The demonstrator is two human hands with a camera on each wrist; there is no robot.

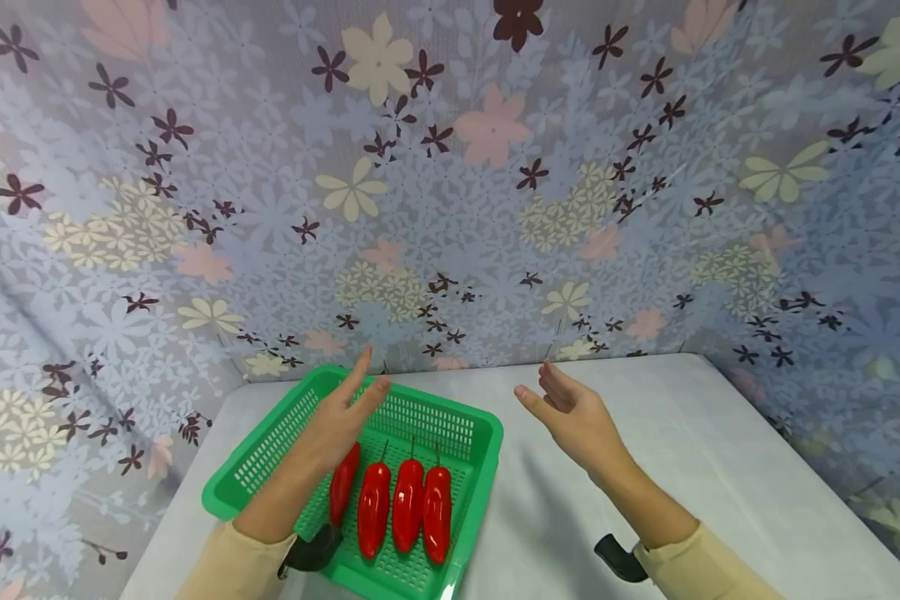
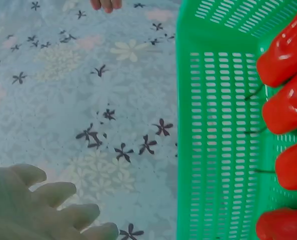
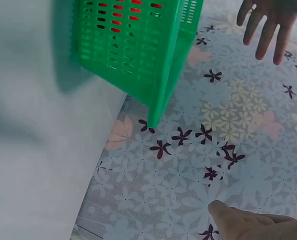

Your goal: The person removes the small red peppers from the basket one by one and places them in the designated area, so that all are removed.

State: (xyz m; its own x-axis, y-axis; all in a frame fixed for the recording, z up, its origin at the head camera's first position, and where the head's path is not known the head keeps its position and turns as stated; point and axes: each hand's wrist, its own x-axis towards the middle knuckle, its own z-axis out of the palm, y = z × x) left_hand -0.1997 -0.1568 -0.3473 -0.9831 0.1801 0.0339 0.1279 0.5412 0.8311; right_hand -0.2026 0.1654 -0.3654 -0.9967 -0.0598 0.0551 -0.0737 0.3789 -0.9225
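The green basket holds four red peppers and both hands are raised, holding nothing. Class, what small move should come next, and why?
Probably lower the left hand onto the nearest pepper. It hovers open over the basket, directly above that pepper, while the right hand is off to the side over the table.

We're looking at a staged recording booth, not a real kitchen: flower-print cloth (image 1: 450, 192) hung as backdrop on all sides, plain white-covered bench (image 1: 690, 450), one green basket (image 1: 480, 450) of red peppers (image 1: 407, 504).
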